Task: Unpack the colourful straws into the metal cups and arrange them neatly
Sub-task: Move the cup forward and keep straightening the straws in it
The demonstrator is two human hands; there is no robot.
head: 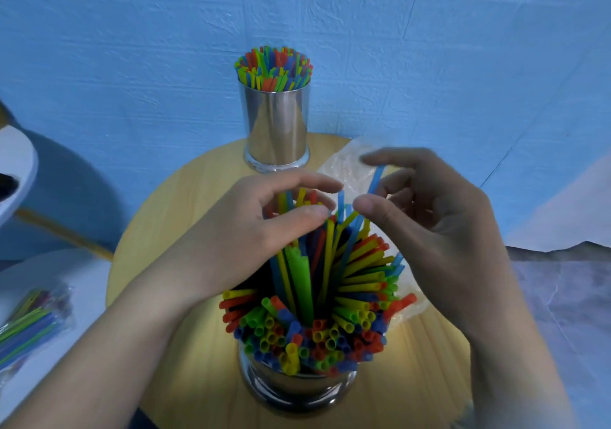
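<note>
Head view: far metal cup, at the back edge of the round wooden table, holds upright mixed-colour straws. Near metal cup, by the front edge, holds red, yellow, green and blue straws that splay outward. Left hand curls round their leaning tops. Right hand pinches one blue straw. A crumpled plastic bag lies to the right, and bare tabletop separates the cups.
</note>
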